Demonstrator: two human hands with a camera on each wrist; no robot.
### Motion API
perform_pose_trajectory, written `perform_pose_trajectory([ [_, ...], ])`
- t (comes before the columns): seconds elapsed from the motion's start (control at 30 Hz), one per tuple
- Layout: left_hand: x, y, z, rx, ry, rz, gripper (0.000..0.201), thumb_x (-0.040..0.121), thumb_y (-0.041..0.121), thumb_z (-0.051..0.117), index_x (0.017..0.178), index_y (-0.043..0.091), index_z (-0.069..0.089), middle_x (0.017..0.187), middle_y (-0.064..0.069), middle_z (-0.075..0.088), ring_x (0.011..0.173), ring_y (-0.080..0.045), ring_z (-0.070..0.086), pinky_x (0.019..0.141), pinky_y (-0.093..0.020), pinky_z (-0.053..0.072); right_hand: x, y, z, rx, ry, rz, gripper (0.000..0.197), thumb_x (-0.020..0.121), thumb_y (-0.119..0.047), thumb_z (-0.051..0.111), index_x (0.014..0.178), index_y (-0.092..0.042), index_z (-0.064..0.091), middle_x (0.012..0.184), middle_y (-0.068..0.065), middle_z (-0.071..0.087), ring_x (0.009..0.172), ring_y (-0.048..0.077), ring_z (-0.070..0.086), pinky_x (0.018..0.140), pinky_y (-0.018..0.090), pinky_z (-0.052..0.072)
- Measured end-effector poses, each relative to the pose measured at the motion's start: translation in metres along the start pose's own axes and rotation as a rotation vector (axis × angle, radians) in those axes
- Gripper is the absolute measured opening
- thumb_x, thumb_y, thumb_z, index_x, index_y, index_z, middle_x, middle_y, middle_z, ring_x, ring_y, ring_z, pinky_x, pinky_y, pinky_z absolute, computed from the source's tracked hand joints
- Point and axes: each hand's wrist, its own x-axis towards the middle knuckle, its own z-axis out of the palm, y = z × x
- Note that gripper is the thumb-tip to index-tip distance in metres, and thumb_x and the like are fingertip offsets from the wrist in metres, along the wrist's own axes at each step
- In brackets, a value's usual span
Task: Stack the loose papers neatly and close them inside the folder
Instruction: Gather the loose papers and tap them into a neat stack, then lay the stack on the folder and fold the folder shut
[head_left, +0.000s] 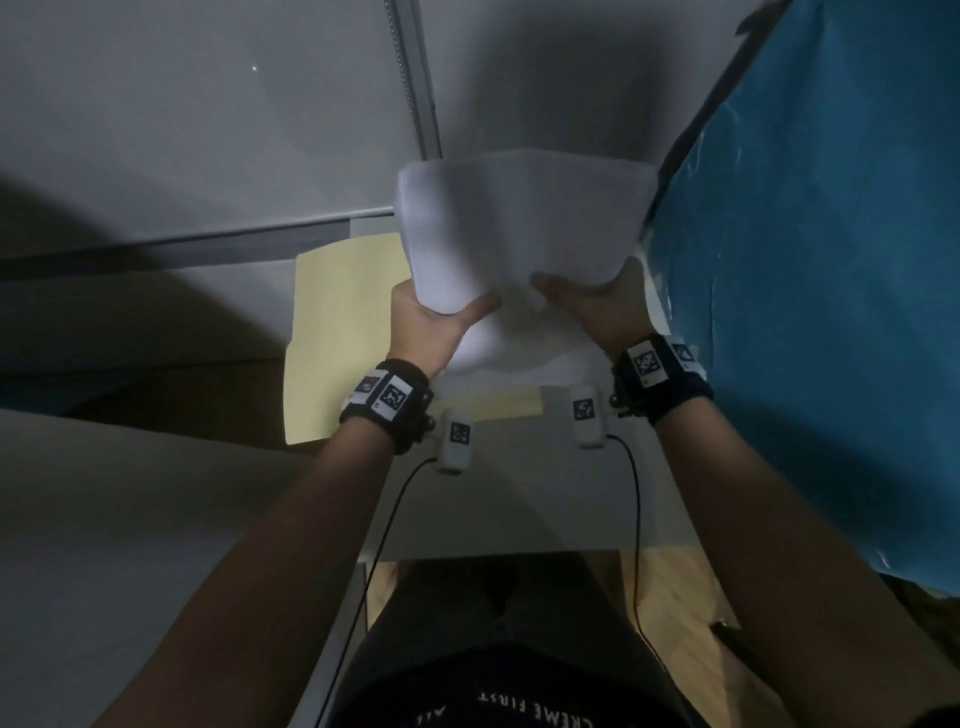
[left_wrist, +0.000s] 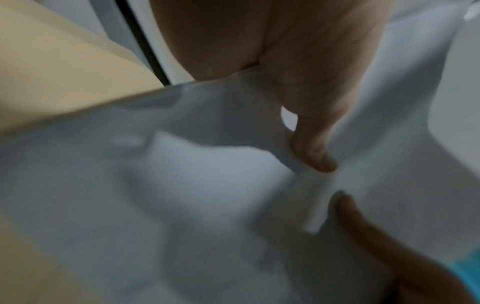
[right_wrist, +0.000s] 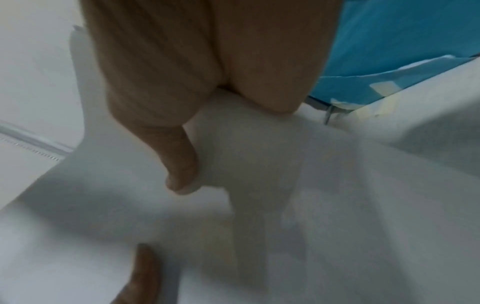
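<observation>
A sheaf of white papers (head_left: 519, 228) is held up above the table, sagging between both hands. My left hand (head_left: 431, 322) grips its near left edge, thumb on top and fingers hidden beneath. My right hand (head_left: 592, 301) grips the near right edge the same way. A pale yellow folder (head_left: 343, 332) lies open flat on the white table (head_left: 519, 499) below and to the left of the sheets. In the left wrist view my thumb (left_wrist: 314, 152) presses on the papers (left_wrist: 207, 185), with the folder (left_wrist: 64, 82) behind. The right wrist view shows my thumb (right_wrist: 182, 170) pinching the papers (right_wrist: 311, 205).
A blue sheet or board (head_left: 810, 291) rises along the table's right side, close to my right hand. A grey wall with a vertical rail (head_left: 415, 78) stands behind. Two small white sensor units (head_left: 457, 441) with cables hang from my wrists. The table's near edge is by my lap.
</observation>
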Motion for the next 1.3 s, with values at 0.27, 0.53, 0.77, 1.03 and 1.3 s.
perform_pose_trajectory([
  [0.27, -0.002, -0.058, 0.009, -0.003, 0.029, -0.158, 0.06, 0.067, 0.021, 0.106, 0.116, 0.015, 0.071, 0.109, 0.004, 0.078, 0.1, -0.006, 0.076, 0.08, -0.022, 0.06, -0.009, 0.064, 0.002, -0.169, -0.034, 0.06, 0.035, 0.079, -0.005, 0.089, 0.094, -0.027, 0.066, 0.095, -0.015, 0.069, 0.077, -0.021, 0.065, 0.072, 0.012, 0.058],
  [0.53, -0.002, -0.087, 0.013, 0.035, 0.069, -0.23, 0.079, 0.063, 0.041, 0.102, 0.125, 0.007, 0.068, 0.122, -0.008, 0.077, 0.11, -0.029, 0.075, 0.082, -0.03, 0.061, -0.004, 0.092, 0.004, -0.239, -0.016, 0.088, 0.012, 0.086, -0.011, 0.083, 0.085, -0.011, 0.071, 0.086, 0.01, 0.074, 0.071, -0.001, 0.067, 0.067, 0.024, 0.054],
  [0.77, 0.02, -0.103, -0.03, 0.857, -0.2, -0.094, 0.114, 0.08, 0.02, 0.095, 0.171, 0.027, 0.026, 0.176, -0.008, 0.028, 0.159, -0.034, 0.034, 0.125, -0.047, 0.037, 0.017, 0.069, -0.033, -0.349, -0.044, 0.177, 0.034, 0.087, -0.025, 0.083, 0.113, -0.006, 0.073, 0.096, 0.0, 0.073, 0.076, 0.001, 0.068, 0.055, 0.003, 0.05],
  [1.03, -0.009, -0.135, -0.038, 1.257, -0.547, -0.221, 0.141, 0.07, 0.073, 0.087, 0.171, 0.047, -0.008, 0.182, 0.003, -0.017, 0.169, -0.038, -0.001, 0.126, -0.063, 0.027, 0.011, 0.085, -0.053, -0.311, -0.045, 0.246, 0.053, 0.078, -0.029, 0.09, 0.122, -0.007, 0.07, 0.106, -0.001, 0.076, 0.094, 0.009, 0.074, 0.063, 0.009, 0.056],
  [1.3, -0.02, -0.121, -0.031, 1.131, -0.17, -0.003, 0.107, 0.082, 0.017, 0.084, 0.168, 0.048, 0.028, 0.177, 0.001, 0.026, 0.15, -0.038, 0.043, 0.103, -0.052, 0.054, 0.006, 0.086, -0.058, -0.218, -0.037, 0.259, 0.047, 0.081, -0.023, 0.088, 0.123, -0.011, 0.068, 0.102, -0.005, 0.075, 0.088, 0.005, 0.074, 0.073, 0.022, 0.061],
])
